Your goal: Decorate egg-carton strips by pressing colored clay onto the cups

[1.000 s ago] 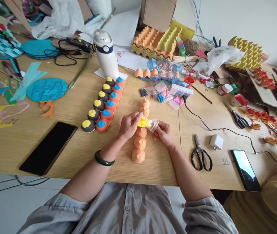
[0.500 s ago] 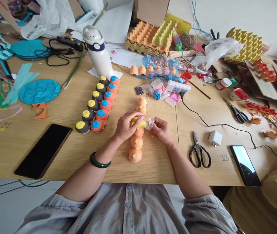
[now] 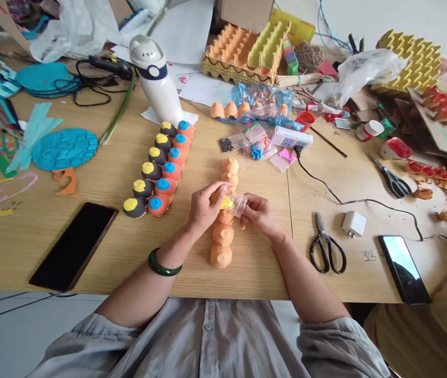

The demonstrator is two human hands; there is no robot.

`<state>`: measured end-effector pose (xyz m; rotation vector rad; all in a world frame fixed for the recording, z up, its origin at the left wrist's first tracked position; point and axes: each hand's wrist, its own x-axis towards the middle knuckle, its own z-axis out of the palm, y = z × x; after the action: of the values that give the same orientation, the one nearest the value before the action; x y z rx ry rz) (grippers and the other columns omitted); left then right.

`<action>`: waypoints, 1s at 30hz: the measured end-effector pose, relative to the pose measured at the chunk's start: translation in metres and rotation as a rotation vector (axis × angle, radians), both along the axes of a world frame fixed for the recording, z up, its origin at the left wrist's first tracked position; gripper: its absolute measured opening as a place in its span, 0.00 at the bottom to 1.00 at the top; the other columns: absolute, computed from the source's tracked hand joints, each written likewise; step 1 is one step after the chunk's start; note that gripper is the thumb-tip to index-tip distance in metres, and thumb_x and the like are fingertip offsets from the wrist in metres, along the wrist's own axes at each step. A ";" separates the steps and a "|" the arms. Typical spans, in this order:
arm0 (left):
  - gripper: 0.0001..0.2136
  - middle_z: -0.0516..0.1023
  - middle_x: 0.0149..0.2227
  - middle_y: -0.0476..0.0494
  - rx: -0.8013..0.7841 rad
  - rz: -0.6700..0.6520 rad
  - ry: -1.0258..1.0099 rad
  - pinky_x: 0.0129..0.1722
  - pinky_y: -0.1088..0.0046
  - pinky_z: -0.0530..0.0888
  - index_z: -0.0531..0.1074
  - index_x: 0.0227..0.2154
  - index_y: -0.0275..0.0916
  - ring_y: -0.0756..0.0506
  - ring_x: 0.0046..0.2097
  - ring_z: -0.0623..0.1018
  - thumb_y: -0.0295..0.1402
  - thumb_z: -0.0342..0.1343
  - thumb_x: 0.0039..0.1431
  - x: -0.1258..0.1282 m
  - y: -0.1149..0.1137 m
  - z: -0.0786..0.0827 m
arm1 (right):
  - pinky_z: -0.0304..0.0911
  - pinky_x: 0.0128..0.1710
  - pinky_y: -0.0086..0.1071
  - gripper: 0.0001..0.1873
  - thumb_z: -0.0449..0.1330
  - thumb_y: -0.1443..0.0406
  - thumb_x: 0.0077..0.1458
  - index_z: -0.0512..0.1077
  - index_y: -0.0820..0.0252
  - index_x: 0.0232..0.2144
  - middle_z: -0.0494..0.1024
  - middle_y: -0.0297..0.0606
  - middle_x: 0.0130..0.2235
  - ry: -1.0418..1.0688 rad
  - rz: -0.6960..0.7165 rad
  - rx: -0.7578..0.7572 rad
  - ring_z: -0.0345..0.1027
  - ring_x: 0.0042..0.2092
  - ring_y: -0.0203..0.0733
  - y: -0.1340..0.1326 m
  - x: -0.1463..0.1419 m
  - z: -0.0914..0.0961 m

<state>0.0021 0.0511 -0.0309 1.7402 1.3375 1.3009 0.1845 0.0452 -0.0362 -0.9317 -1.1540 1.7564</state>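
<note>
My left hand (image 3: 204, 206) and my right hand (image 3: 259, 212) meet over a row of plain orange egg-carton cups (image 3: 222, 239) lying on the wooden table (image 3: 101, 231). Both pinch a small clear plastic bag (image 3: 240, 203) with yellow clay (image 3: 223, 201) in it. The left fingers close on the yellow lump, the right fingers grip the bag's other end. A green bangle (image 3: 160, 265) circles my left wrist. Left of my hands lies a double row of painted cups (image 3: 159, 170), black with yellow tops and orange with blue tops.
A dark phone (image 3: 74, 247) lies front left. Black scissors (image 3: 326, 247), a white charger block (image 3: 353, 223) and a lit phone (image 3: 403, 269) lie at right. A white bottle (image 3: 156, 79), egg trays (image 3: 247, 52) and small clay bags (image 3: 263, 146) stand behind. Another person sits at far right (image 3: 436, 325).
The yellow clay showed more between my hands a second ago; my left fingers now cover most of it. Both hands stay over the orange cups, and the view has shifted slightly.
</note>
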 end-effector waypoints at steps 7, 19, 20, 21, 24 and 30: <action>0.14 0.89 0.40 0.44 0.009 -0.051 0.016 0.43 0.77 0.78 0.83 0.42 0.39 0.48 0.38 0.85 0.38 0.53 0.72 0.001 -0.001 0.000 | 0.65 0.17 0.24 0.25 0.77 0.49 0.50 0.72 0.61 0.33 0.72 0.26 0.22 -0.009 0.035 -0.036 0.61 0.17 0.28 -0.003 -0.004 -0.003; 0.15 0.88 0.38 0.45 0.165 0.104 0.084 0.41 0.76 0.79 0.82 0.44 0.39 0.48 0.37 0.85 0.38 0.50 0.75 0.002 -0.007 0.007 | 0.70 0.20 0.26 0.23 0.73 0.48 0.55 0.74 0.62 0.31 0.69 0.26 0.22 -0.036 0.091 -0.046 0.61 0.20 0.29 -0.006 -0.001 0.007; 0.15 0.88 0.38 0.45 0.186 0.098 0.086 0.42 0.76 0.79 0.82 0.44 0.39 0.49 0.38 0.86 0.37 0.50 0.75 0.002 -0.008 0.007 | 0.69 0.20 0.25 0.23 0.74 0.49 0.54 0.74 0.62 0.30 0.69 0.26 0.22 -0.030 0.084 -0.043 0.60 0.20 0.28 -0.006 -0.002 0.007; 0.14 0.88 0.39 0.45 0.208 0.088 0.092 0.42 0.77 0.79 0.82 0.44 0.39 0.49 0.38 0.86 0.35 0.51 0.75 0.003 -0.009 0.007 | 0.69 0.20 0.25 0.23 0.75 0.49 0.53 0.74 0.62 0.30 0.69 0.26 0.21 -0.020 0.076 -0.042 0.60 0.20 0.28 -0.006 -0.002 0.007; 0.12 0.89 0.40 0.45 0.266 0.047 0.132 0.43 0.78 0.78 0.82 0.44 0.39 0.49 0.38 0.86 0.32 0.51 0.74 0.004 -0.011 0.007 | 0.69 0.18 0.25 0.23 0.77 0.50 0.50 0.74 0.61 0.27 0.69 0.26 0.21 0.014 0.049 -0.051 0.58 0.20 0.28 -0.005 -0.003 0.007; 0.14 0.89 0.40 0.44 0.228 0.092 0.164 0.44 0.76 0.78 0.81 0.44 0.39 0.48 0.39 0.86 0.36 0.49 0.75 0.004 -0.010 0.006 | 0.68 0.18 0.25 0.24 0.75 0.48 0.52 0.74 0.61 0.27 0.66 0.25 0.19 -0.054 0.035 -0.074 0.56 0.19 0.28 -0.007 -0.003 0.007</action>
<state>0.0063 0.0410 -0.0247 1.9976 1.4205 1.4352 0.1814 0.0383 -0.0287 -1.0134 -1.1527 1.8225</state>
